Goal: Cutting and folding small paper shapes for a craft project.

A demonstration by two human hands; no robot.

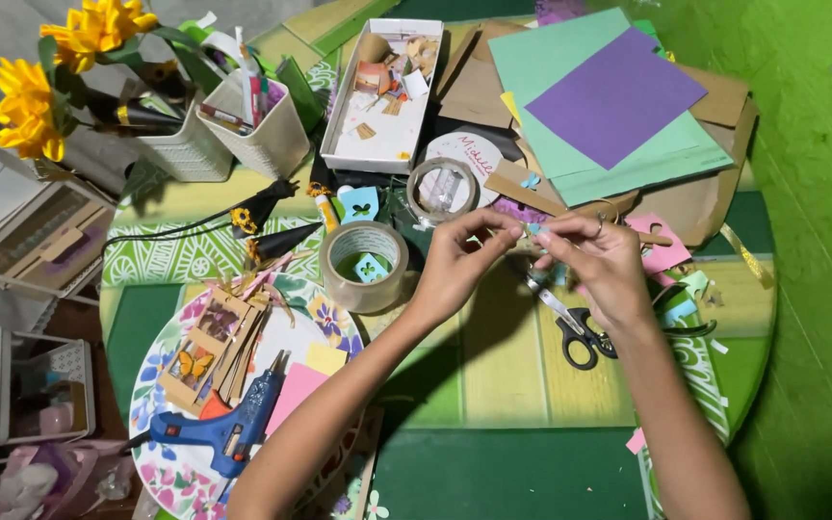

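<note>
Blue glue gun (228, 429) nearest; both hands' grips pinch small turquoise paper piece (533, 231).

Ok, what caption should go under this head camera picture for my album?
Two hands, left hand and right hand, pinch a tiny blue paper piece above scissors on a craft table.

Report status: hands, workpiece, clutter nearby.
Left hand and right hand together pinch a small teal paper piece. Black scissors lie open beneath. Tape roll sits left; nothing blocks the hands.
</note>
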